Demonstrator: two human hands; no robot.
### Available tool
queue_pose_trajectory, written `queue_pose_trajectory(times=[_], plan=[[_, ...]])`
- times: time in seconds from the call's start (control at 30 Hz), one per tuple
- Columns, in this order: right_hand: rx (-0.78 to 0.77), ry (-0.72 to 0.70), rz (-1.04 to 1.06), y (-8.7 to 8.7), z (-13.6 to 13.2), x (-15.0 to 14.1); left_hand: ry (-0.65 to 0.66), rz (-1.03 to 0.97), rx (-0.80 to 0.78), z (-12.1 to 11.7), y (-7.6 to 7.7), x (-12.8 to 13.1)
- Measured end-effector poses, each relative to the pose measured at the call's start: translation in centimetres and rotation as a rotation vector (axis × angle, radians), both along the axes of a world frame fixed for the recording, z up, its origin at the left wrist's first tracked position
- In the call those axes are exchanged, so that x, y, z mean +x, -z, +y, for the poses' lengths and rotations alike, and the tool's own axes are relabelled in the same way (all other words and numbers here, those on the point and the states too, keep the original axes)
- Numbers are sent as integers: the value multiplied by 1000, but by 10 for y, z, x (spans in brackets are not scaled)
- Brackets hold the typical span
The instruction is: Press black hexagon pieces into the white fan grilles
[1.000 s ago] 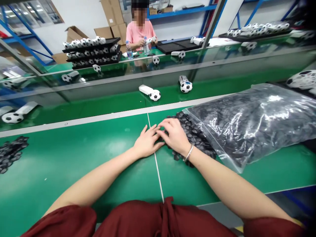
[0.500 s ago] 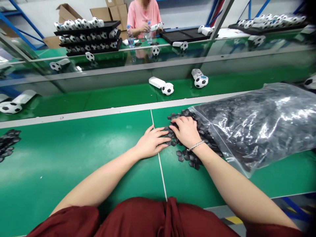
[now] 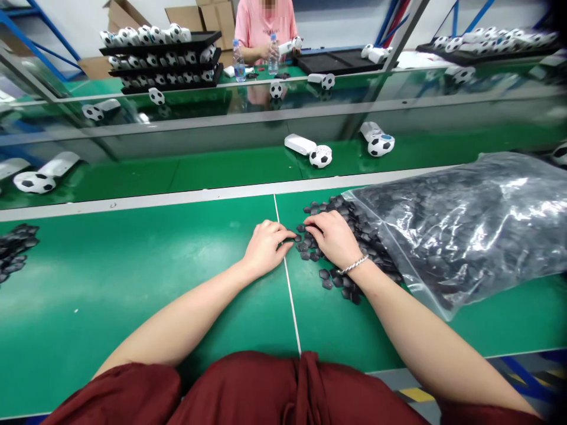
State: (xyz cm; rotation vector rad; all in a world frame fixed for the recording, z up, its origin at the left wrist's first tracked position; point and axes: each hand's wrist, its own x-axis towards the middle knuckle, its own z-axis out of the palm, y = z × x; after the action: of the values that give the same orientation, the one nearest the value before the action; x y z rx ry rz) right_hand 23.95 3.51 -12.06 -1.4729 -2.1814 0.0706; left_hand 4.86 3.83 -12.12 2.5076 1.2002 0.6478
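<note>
Small black pentagon pieces lie in a loose pile on the green table, spilling from the mouth of a clear plastic bag full of them. At the pile's left edge my left hand has thumb and fingers drawn together at one black pentagon piece. Just right of it, my right hand rests over the pile, its fingertips pinched at another black pentagon piece. The palm and wrist of that hand hide part of the pile.
Another heap of black pieces sits at the far left. Beyond the table's pale edge strip, a green belt carries white items with football-patterned ends. Across a glass partition, a person in pink works beside stacked black trays.
My left hand's spread fingers have drawn together into a pinch at a piece. My right fingertips have closed at the pile's edge. The items on the belt have shifted right in view.
</note>
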Motion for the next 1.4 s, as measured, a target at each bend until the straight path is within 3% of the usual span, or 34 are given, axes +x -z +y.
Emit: queue_pose_trajectory(times=[0.17, 0.47, 0.73, 0.93, 1.17, 1.4], plan=[[15, -98, -44, 3, 0, -2, -12, 21, 13, 0, 1, 0], [-22, -88, -176, -2, -4, -5, -32, -44, 9, -1, 3, 0], [16, -131, -115, -5, -8, -7, -32, -124, -69, 8, 5, -6], [-31, -218, -133, -5, -11, -12, -27, -92, -32, 8, 7, -7], [-31, -136, -129, -8, -12, -11, -20, -100, -4, 7, 8, -7], [-65, -260, -62, -2, -14, -18, 27, -53, -4, 8, 6, -5]])
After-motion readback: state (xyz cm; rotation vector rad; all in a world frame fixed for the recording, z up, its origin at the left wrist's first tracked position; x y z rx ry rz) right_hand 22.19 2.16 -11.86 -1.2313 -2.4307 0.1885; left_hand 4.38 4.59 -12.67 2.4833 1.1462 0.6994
